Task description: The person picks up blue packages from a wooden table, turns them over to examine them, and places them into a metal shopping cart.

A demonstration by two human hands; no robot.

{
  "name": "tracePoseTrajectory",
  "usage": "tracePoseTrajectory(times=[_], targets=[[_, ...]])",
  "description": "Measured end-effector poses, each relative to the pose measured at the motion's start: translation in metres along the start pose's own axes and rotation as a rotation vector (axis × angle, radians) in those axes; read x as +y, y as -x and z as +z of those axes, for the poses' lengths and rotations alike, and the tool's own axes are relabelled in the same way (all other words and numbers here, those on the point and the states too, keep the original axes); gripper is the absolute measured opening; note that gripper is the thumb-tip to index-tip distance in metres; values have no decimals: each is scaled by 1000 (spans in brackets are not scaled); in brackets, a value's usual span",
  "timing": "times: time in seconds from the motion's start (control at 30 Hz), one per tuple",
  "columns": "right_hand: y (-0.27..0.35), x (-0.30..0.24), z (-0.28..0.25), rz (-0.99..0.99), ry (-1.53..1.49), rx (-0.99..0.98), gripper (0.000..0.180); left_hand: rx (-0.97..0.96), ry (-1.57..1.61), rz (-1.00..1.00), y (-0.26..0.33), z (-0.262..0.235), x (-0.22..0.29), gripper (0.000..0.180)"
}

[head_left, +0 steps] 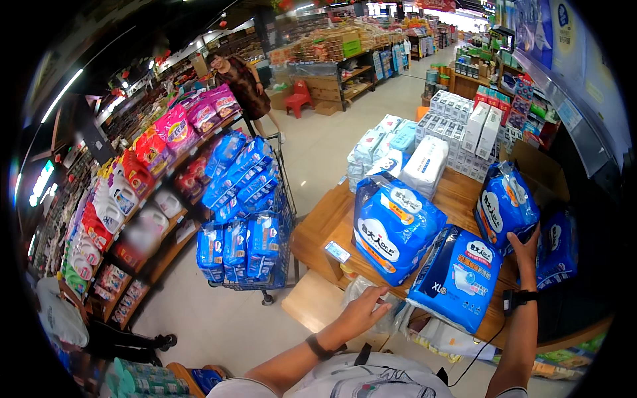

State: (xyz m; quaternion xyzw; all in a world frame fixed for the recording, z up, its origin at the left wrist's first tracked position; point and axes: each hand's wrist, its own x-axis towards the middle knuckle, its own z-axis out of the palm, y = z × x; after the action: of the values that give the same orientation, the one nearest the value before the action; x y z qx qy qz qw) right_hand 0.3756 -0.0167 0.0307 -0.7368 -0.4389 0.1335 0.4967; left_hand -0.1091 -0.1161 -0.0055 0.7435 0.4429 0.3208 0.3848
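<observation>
My right hand (527,251) grips the lower right side of a blue diaper pack (499,207), which leans at the right of the wooden display table (325,229). My left hand (361,314) is empty, with fingers apart, in front of the table's near edge. Closest to it are a flat-lying blue pack (448,282) with a picture on its front and a bulkier blue diaper pack (391,222) behind. Another blue pack (557,247) sits in shadow to the right of my right hand, partly hidden.
A shopping cart (284,199) heaped with blue packs (235,245) stands to the left. White tissue packs (424,166) and stacked small boxes (458,129) fill the table's far side. Detergent shelves (142,229) curve along the left. One person (242,86) stands beyond them; another (63,318) is at lower left.
</observation>
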Motion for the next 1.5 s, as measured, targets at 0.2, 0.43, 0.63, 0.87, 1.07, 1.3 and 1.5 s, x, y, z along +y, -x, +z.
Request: tracePoseTrajectory(times=[0.2,0.43,0.63,0.87,1.07,1.3,1.5], targets=[[-11,21,11,-59,-40,24,117,47,-31,-10,2,-3,-5,46],[-31,53,14,-173,-9,16,99,89,-4,-81,0,-7,-16,40],[-23,16,18,-85,-82,-15,102,68,-41,-133,0,-11,-17,36],[-26,10,14,-95,-269,-38,93,40,-34,-165,-4,-9,-16,32],[-22,-2,10,15,-358,-168,92,18,-37,-151,-3,-3,-21,34],[-29,-46,23,106,-138,-517,97,-24,-41,-146,2,1,-22,30],[-8,-21,9,18,-83,-334,100,-106,-11,-150,-5,4,-19,31]])
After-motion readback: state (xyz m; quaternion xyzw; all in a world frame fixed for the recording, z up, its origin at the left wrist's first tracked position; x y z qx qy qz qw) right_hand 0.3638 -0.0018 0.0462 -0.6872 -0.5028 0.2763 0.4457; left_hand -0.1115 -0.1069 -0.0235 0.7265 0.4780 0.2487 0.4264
